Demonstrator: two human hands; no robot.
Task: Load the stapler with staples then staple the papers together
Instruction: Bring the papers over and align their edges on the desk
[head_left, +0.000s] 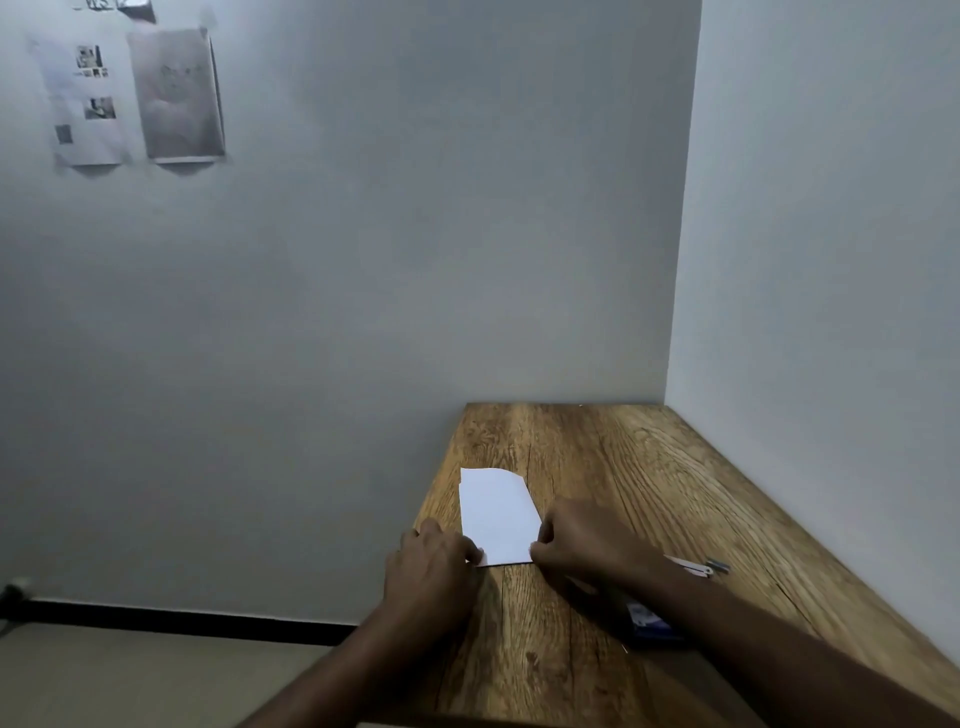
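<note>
Both forearms reach in; left hand (434, 558) and right hand (582, 540) pinch the papers' (496, 514) near corners; stapler (693, 567) beyond the right wrist, untouched, stapling likely undone

Grey walls (415, 208) – wooden table (649, 467) in corner – printed sheets (135, 98) pinned up.

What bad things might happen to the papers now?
The white folded papers lie near the brown wooden table's left edge, so a nudge might slide them off. The left hand and right hand pinch only the near corners, so the sheets may shift out of line.
</note>
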